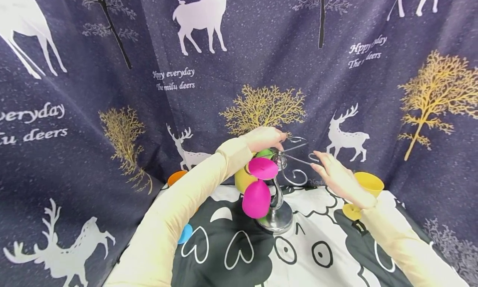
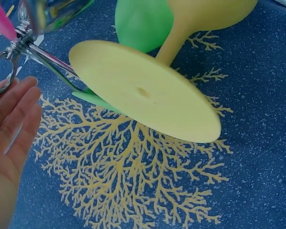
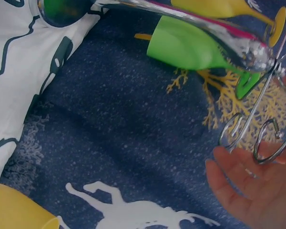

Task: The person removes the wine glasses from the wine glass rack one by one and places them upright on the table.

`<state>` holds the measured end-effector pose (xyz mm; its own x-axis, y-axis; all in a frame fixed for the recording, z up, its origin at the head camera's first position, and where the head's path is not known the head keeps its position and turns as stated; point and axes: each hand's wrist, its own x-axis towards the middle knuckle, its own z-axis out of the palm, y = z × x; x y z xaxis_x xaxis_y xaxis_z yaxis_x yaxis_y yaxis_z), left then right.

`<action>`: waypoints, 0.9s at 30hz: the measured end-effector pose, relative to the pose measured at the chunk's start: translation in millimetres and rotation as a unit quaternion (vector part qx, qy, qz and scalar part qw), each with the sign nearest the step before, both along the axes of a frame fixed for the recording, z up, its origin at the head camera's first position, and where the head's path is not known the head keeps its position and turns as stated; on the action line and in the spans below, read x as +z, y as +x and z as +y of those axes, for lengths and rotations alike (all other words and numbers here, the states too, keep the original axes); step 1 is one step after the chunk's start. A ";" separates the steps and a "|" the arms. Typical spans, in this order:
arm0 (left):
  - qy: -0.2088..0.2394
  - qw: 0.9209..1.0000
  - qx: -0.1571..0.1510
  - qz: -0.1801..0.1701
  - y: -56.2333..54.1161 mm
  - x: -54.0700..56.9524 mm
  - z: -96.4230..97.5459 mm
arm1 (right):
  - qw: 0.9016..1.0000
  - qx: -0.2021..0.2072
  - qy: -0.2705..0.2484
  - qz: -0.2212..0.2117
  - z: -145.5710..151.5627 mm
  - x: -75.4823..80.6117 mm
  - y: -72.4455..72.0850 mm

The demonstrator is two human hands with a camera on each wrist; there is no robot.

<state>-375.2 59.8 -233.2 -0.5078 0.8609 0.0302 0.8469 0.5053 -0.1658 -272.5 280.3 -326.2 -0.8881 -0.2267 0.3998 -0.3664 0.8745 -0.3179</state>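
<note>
A chrome stemware rack [image 1: 278, 220] with scrolled arms stands upright on the table. My left hand [image 1: 264, 138] reaches over its top and holds the small ring there; the thumb is hidden in the left wrist view. On the rack's left side hang a pink goblet [image 1: 256, 199], a yellow goblet [image 2: 148, 98] and a green goblet [image 3: 186, 45], all upside down. My right hand [image 1: 337, 181] is at the right side, its extended fingers touching or very near the curled end of a bare arm [image 3: 252, 112]; exact contact is unclear.
Another yellow goblet [image 1: 369, 183] is behind my right wrist. An orange cup [image 1: 176, 178] and a blue disc-shaped piece [image 1: 185, 234] show beside my left sleeve, partly hidden. A black-and-white patterned cloth [image 1: 239, 249] covers the table, with a dark deer-print curtain [image 1: 261, 67] behind.
</note>
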 end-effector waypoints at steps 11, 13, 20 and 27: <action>-0.015 0.999 0.010 0.038 5.6 2.5 4.9 | 0.998 0.023 -0.021 -0.052 16.3 3.8 -19.1; -0.021 0.998 0.007 0.051 6.1 2.1 5.8 | 0.998 0.027 -0.023 -0.059 18.8 5.3 -22.9; -0.036 0.996 0.017 0.085 3.3 -1.1 9.4 | 0.996 0.038 -0.031 -0.071 23.4 9.9 -35.7; -0.038 0.995 0.033 0.089 3.7 -0.4 9.7 | 0.997 0.027 -0.025 -0.072 20.8 17.4 -44.1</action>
<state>-371.6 69.5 -233.6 -0.5558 0.8290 0.0619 0.7658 0.5395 -0.3500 -316.6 301.1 -308.8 -0.9243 -0.2582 0.2812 -0.3593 0.8372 -0.4123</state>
